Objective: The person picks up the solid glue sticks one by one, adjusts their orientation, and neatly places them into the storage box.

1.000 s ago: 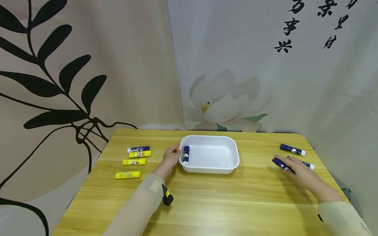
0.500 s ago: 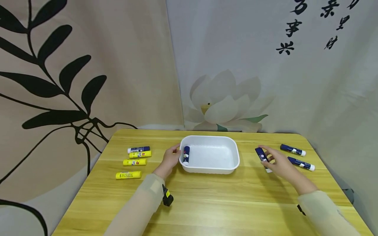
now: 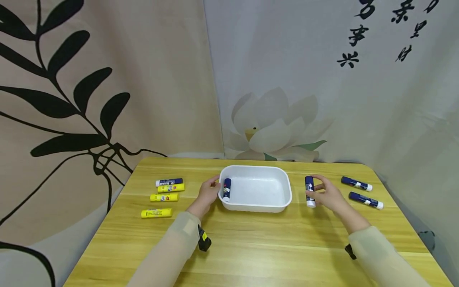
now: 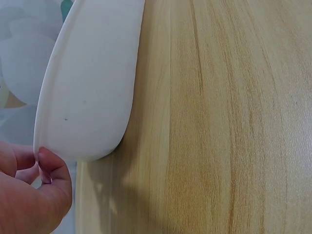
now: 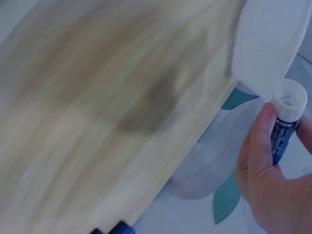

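My left hand (image 3: 206,195) pinches the left rim of a white plastic tray (image 3: 258,208); in the left wrist view, thumb and fingers meet on the tray's edge (image 4: 87,83). Inside the tray, along its left wall, lies a dark blue glue stick (image 3: 226,189) with a white end. To the right of the tray, my right hand (image 3: 328,193) holds another blue glue stick (image 3: 309,187) between thumb and fingers, its white end pointing toward me. The right wrist view shows this glue stick (image 5: 282,131) gripped above the table.
Two blue glue sticks, one farther back (image 3: 356,183) and one nearer (image 3: 365,200), lie at the table's right. On the left lie a blue glue stick (image 3: 169,182) and yellow ones, including a front one (image 3: 156,213). A printed curtain (image 3: 172,79) hangs behind the wooden table (image 3: 272,247).
My right hand has lifted a blue glue stick from the right group and carried it left toward the tray, turning it more upright in view. The left hand stays on the rim.
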Demonstrator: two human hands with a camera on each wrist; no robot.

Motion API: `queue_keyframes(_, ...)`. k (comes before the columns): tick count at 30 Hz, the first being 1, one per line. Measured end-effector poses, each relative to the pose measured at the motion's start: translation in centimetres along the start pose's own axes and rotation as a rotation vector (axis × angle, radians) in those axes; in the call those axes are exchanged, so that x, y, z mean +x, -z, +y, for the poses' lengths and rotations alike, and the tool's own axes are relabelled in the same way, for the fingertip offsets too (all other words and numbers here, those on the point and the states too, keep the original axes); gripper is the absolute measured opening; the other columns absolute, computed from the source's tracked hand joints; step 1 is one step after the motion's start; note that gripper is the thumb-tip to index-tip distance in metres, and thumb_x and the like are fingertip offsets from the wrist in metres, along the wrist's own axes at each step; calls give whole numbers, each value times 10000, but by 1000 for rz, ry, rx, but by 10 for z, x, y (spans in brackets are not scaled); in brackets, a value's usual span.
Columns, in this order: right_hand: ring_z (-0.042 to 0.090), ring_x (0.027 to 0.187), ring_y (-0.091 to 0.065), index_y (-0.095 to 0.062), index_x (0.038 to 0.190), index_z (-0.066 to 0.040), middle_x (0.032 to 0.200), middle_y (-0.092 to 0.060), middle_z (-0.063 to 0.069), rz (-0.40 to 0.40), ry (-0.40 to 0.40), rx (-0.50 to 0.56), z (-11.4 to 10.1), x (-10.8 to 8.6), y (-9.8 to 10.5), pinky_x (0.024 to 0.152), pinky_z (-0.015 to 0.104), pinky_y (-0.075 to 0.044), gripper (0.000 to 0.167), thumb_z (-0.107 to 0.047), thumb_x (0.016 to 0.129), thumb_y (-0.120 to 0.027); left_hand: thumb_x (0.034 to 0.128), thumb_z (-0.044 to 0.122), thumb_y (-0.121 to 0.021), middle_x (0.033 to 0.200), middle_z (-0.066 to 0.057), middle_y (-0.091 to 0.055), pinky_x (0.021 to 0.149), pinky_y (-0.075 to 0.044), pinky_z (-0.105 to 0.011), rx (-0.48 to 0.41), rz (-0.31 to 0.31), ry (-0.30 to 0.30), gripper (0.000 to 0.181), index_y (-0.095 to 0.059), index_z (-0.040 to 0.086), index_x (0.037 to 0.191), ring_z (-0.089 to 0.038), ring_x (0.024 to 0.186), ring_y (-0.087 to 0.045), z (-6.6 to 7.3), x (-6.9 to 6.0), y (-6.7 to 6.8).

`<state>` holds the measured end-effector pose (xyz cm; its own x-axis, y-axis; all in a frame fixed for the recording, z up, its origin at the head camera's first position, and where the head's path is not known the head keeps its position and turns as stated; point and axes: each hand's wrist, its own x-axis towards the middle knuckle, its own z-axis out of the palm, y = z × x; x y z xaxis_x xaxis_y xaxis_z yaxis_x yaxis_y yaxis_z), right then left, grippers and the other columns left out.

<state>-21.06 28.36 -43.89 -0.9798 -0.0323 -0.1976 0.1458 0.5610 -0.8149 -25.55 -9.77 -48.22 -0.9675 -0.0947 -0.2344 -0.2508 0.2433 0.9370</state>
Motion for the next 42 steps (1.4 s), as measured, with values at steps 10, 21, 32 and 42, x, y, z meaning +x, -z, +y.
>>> queue_keyframes(10, 257, 891, -615, -210, 1481, -117, 1233, -436, 262, 21, 17, 97, -43, 7, -27, 703, 374, -570, 755, -211, 886, -665, 966, 113, -495, 1081, -107, -502, 848, -425, -273, -9, 7, -10, 397, -517, 125, 1362, -228, 1040, -452, -2, 2, -2)
queue_keyframes(21, 266, 879, -624, -284, 1394, -143, 1103, -501, 198, 57, 107, 115, -76, 24, -87, 639, 395, -571, 706, -113, 835, -715, 966, 119, -501, 1050, -93, -498, 807, -430, -254, -1, 7, -4, 401, -512, 129, 1367, -216, 1014, -457, -1, 2, -1)
queue_keyframes(32, 224, 665, -619, -347, 1357, -175, 1010, -528, 159, 7, 59, 177, -89, 48, -145, 603, 422, -569, 701, -91, 792, -754, 979, 147, -491, 1127, -100, -490, 844, -438, -281, -6, -13, 37, 404, -493, 166, 1382, -233, 1060, -452, 0, 0, 0)
queue_keyframes(42, 212, 606, -620, -383, 1303, -131, 900, -562, 154, -113, -49, 146, -92, 64, -170, 537, 334, -558, 656, -127, 776, -774, 964, 83, -499, 1048, -107, -486, 720, -448, -235, -34, -8, -16, 395, -514, 96, 1358, -201, 922, -468, -2, 2, -1)
